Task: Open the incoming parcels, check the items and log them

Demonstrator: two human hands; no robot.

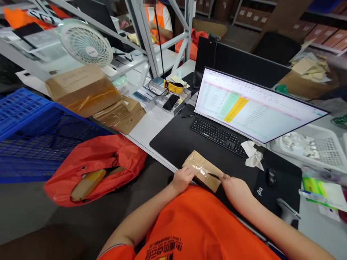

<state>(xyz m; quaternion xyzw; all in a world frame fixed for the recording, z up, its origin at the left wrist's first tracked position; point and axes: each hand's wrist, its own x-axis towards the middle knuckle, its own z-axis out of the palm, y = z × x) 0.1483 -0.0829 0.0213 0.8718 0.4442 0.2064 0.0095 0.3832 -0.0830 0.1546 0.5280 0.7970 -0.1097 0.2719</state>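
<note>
1. Our left hand [182, 180] lies on the near end of a taped kraft-paper parcel [202, 170], its fingers closed narrowly over the parcel and pressing on it.
2. Our right hand [235, 190] sits at the parcel's other end, narrowly closed around a thin dark object [214, 176] that touches the parcel; it is too small to tell what it is.
3. The parcel lies aslant between our hands, on a black desk mat [168, 144], just in front of a black keyboard [217, 136].
4. A crumpled tissue [253, 154] lies just beside the keyboard, below a monitor [244, 104] showing a spreadsheet; a black mouse [270, 177] sits to our right.
5. To our left, an orange plastic bag [92, 169] lies on the floor beside a blue plastic crate [32, 133]. Farther off, a co-worker in an orange vest [159, 21] sits beyond the shelving.
</note>
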